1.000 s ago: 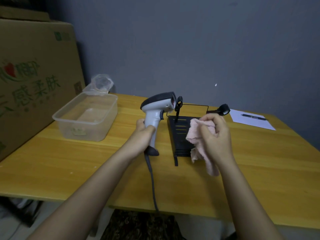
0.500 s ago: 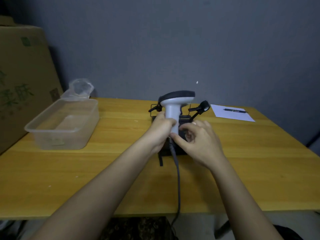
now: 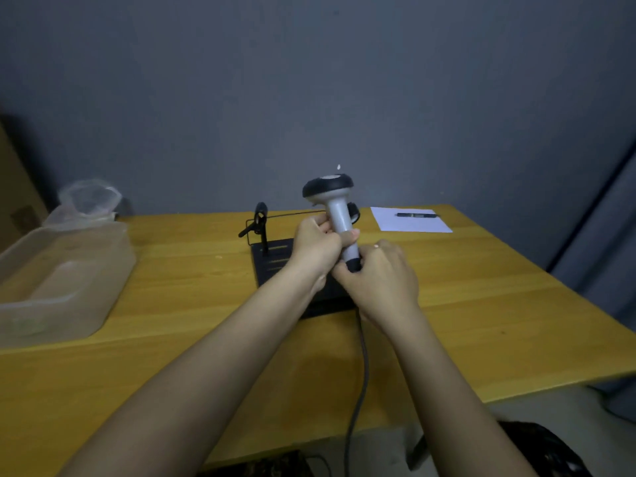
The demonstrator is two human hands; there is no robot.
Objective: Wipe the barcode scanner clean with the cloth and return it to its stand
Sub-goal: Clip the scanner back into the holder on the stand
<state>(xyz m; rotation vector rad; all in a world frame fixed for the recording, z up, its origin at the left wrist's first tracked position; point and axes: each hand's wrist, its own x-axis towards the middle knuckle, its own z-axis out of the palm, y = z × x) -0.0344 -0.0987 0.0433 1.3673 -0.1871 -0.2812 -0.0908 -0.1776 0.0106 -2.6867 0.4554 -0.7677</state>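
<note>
Head view is showing both bare hands meeting over the middle of the wooden table point(image 3: 481, 304). The left hand point(image 3: 315, 251) is wrapping around the grey handle of the barcode scanner point(image 3: 339, 215), fingers closed on it just below the dark head, and is holding it upright with the head tilting slightly left. The right hand point(image 3: 382, 280) is closing around the dark bottom end of the handle — the two hands are touching each other there. The scanner's cable point(image 3: 361, 370) is hanging down from under the right hand and running off the near table edge. The scanner is hovering above the black stand point(image 3: 272, 266), not resting in it. The cloth is not showing — whether the right hand is hiding it, I cannot tell. A clear plastic container point(image 3: 58, 280) is sitting at far left, and a sheet of paper point(image 3: 409, 223) with a pen point(image 3: 416, 215) on it is lying at the back right.
</note>
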